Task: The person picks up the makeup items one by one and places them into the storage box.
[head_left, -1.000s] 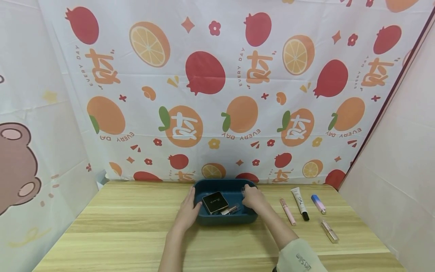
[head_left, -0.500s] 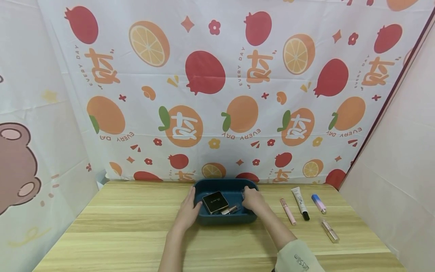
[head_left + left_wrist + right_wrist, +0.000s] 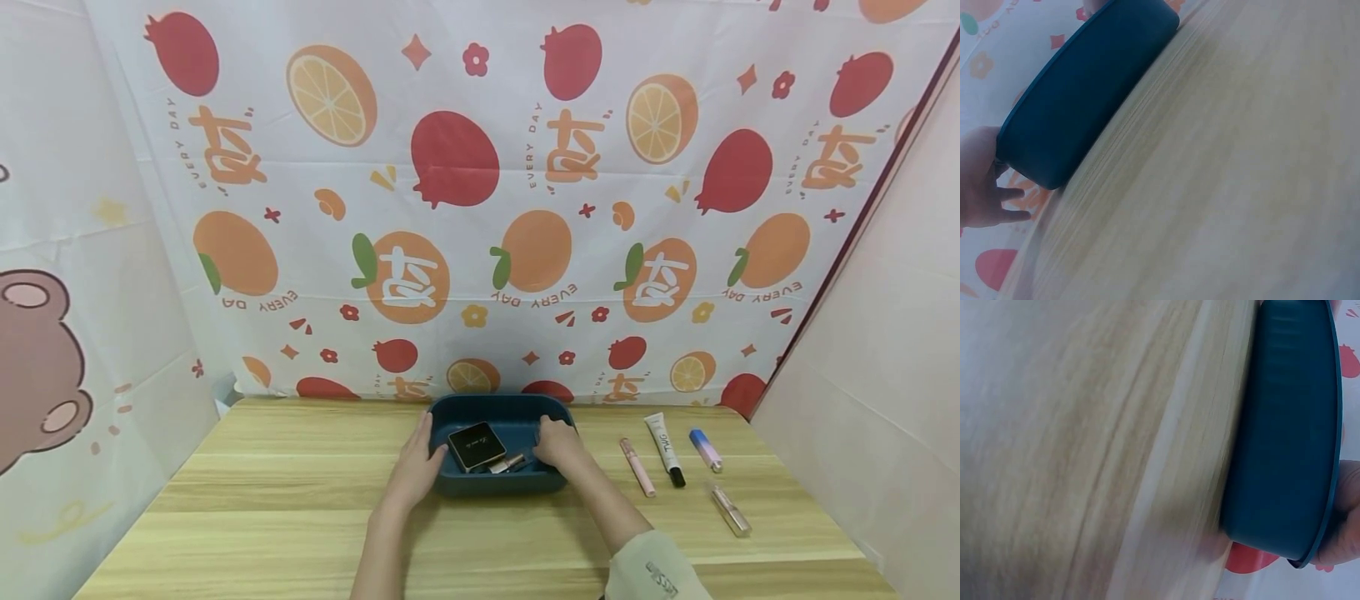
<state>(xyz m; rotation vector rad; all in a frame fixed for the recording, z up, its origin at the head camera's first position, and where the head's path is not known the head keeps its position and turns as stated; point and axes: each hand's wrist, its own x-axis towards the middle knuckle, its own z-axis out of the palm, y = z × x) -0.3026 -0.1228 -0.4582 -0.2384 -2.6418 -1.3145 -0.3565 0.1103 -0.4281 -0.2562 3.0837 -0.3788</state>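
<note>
A dark blue-green plastic box (image 3: 504, 485) sits on the wooden table, its outer side wall (image 3: 1079, 94) filling much of the left wrist view. My left hand (image 3: 414, 473) grips the box's left end, with the thumb over the rim and other fingers outside. Inside the box, a square black compact (image 3: 476, 445) lies beside a small gold-and-clear lip tube (image 3: 507, 464). My right hand (image 3: 561, 446) reaches into the right end with bent fingers; a small clear thing (image 3: 537, 431) shows at its fingertips, mostly hidden. The rim covers part of that hand (image 3: 1346, 515) in the right wrist view.
Right of the box lie a pink lip gloss tube (image 3: 637, 467), a white squeeze tube (image 3: 665, 449) with a black cap, a blue-and-pink lipstick (image 3: 706, 450) and a gold-and-clear lip tube (image 3: 731, 510). A fruit-print cloth (image 3: 457, 250) hangs behind the table (image 3: 300, 500).
My right hand has shifted slightly lower and nearer within the box's right end. The left hand and the things on the table stay where they were.
</note>
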